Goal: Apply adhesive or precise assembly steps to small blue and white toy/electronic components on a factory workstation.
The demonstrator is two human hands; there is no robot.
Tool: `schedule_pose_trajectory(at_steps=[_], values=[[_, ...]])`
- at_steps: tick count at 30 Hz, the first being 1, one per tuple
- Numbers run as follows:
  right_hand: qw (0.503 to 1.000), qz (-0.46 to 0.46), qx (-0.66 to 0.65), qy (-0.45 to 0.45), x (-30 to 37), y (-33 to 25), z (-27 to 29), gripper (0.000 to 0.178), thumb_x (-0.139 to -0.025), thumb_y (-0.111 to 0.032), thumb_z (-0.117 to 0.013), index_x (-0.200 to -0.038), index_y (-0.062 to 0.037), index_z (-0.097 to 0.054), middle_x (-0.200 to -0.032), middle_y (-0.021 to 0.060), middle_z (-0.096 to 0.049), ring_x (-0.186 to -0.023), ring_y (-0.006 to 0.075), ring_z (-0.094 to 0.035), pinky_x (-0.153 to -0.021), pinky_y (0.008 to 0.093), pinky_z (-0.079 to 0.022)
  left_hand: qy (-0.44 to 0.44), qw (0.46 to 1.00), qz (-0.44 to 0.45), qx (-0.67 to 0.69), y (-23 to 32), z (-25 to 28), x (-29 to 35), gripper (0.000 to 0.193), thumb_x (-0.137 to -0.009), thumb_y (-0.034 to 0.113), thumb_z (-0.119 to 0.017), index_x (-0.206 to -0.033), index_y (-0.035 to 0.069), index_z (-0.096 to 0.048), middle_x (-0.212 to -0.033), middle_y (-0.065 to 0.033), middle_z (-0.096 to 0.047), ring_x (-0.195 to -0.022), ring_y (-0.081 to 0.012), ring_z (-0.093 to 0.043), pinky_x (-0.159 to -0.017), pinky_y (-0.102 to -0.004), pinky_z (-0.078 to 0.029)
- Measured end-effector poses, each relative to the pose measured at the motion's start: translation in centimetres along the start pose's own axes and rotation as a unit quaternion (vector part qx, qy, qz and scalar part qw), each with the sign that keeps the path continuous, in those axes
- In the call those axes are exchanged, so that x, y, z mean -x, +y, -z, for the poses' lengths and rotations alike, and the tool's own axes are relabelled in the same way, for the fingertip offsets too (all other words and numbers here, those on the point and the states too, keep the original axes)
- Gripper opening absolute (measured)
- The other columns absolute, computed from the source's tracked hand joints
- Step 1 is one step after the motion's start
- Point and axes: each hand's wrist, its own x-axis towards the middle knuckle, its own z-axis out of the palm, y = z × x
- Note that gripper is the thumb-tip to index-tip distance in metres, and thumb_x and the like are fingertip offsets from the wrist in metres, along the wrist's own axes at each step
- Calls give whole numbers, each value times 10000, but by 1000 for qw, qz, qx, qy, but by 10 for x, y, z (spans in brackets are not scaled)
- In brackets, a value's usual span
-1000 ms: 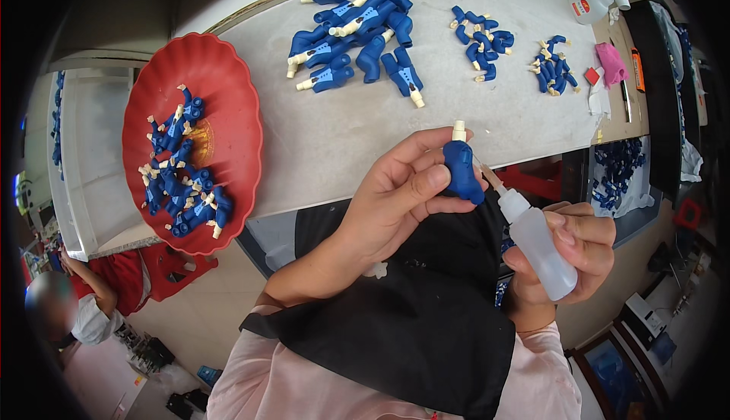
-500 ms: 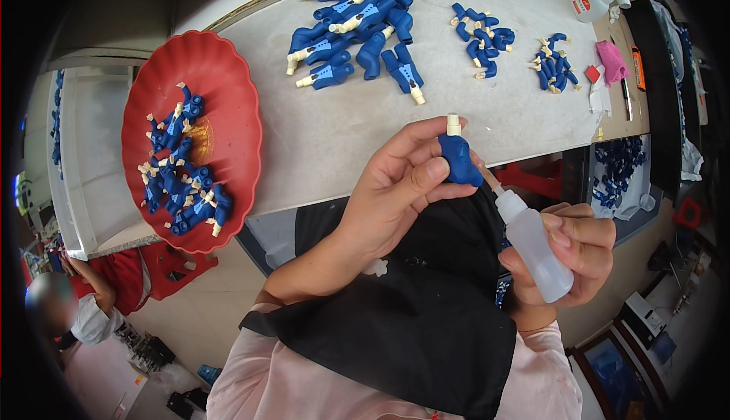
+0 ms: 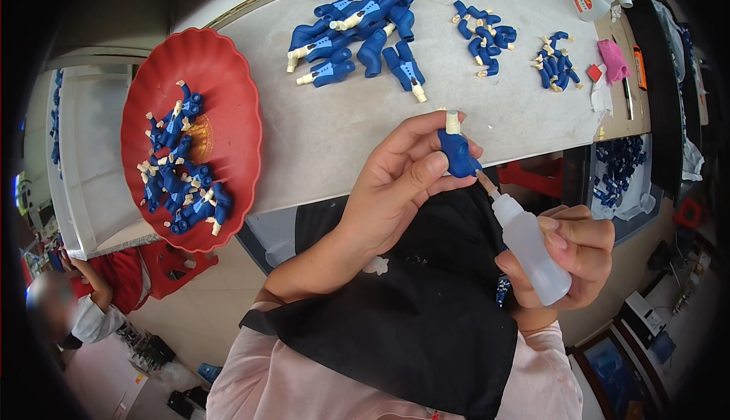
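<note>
Between the thumb and fingers of my left hand is a blue figurine body, its cream neck peg pointing up. My right hand grips a translucent squeeze bottle, tilted so its thin brownish nozzle points up and left. The nozzle tip meets the lower right side of the body, or lies very close to it. Beyond my hands, a pile of similar blue bodies with cream pegs lies on the pale table.
A scalloped red tray at the left holds assembled figurine parts. Two small heaps of blue arms lie at the far right. Past them are a white bottle, a pink cloth and an orange box. Another person sits at lower left.
The bottle and my right hand have shifted slightly up and left, and the nozzle is now nearer the body's lower edge. The body has turned a little in my left hand.
</note>
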Motion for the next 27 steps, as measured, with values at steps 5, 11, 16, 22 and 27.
schedule_pose_trajectory(at_steps=[5, 11, 16, 22, 27], values=[[1000, -9, -1, 1, 0, -1, 0, 438, -576, -197, -777, -890, -57, -506, -774, 53, -449, -594, 120, -488, -516, 232, -441, -23, 1000, 5, 0, 0, 2, 0, 370, -876, 134, -409, -1226, 44, -330, -1053, -170, -483, -1058, -302, -468, -827, -366, -452], [1000, -24, -7, 11, 1, -1, 0, 433, -578, -213, -775, -877, -60, -502, -760, 48, -451, -589, 114, -491, -517, 235, -445, -44, 998, 28, 18, -1, 2, 0, 370, -879, 150, -409, -1226, 45, -338, -1027, -161, -491, -1051, -302, -474, -830, -367, -451], [999, -13, 12, 51, 5, 3, -3, 430, -580, -220, -774, -872, -62, -500, -758, 47, -451, -585, 114, -489, -519, 236, -446, -60, 997, 41, 27, -1, 2, -1, 376, -879, 178, -409, -1226, 47, -342, -1019, -155, -496, -1040, -298, -484, -822, -357, -452], [998, -18, 10, 54, 5, 4, -4, 423, -587, -220, -771, -869, -63, -497, -756, 47, -454, -583, 117, -488, -526, 241, -447, -67, 995, 62, 30, 0, 1, -2, 392, -875, 208, -418, -1225, 48, -346, -1003, -148, -510, -1011, -290, -506, -816, -344, -451], [998, -15, 10, 52, 5, 6, -4, 415, -595, -214, -766, -870, -64, -493, -759, 49, -457, -587, 122, -489, -529, 245, -448, -63, 995, 70, 30, -1, 2, -1, 399, -874, 215, -419, -1226, 45, -342, -997, -144, -513, -1006, -284, -511, -816, -342, -451]])
